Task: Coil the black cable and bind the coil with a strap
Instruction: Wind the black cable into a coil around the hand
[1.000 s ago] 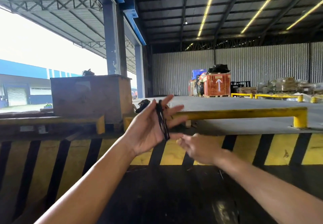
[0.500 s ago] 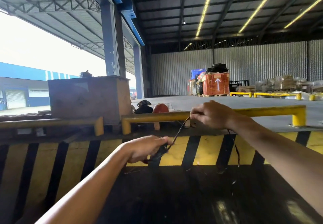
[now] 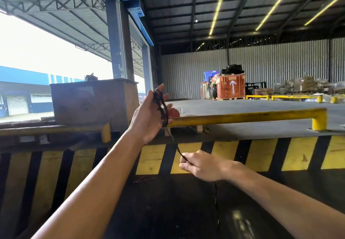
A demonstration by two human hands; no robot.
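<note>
My left hand (image 3: 149, 115) is raised at centre, palm turned right, fingers spread. Several loops of the thin black cable (image 3: 162, 108) are wound around those fingers. From the loops the cable runs down and right into my right hand (image 3: 201, 166), which is closed on it lower in the frame. The loose tail (image 3: 216, 201) hangs below my right wrist over the dark floor. No strap is visible.
A yellow-and-black striped barrier wall (image 3: 261, 153) crosses in front of me. On the raised dock stand a yellow rail (image 3: 248, 116), a brown crate (image 3: 93, 100) at left, and an orange crate (image 3: 231, 87) far back.
My left hand has risen and opened with the loops around its fingers. My right hand has dropped from near the yellow rail to below the left hand, pulling the cable downward.
</note>
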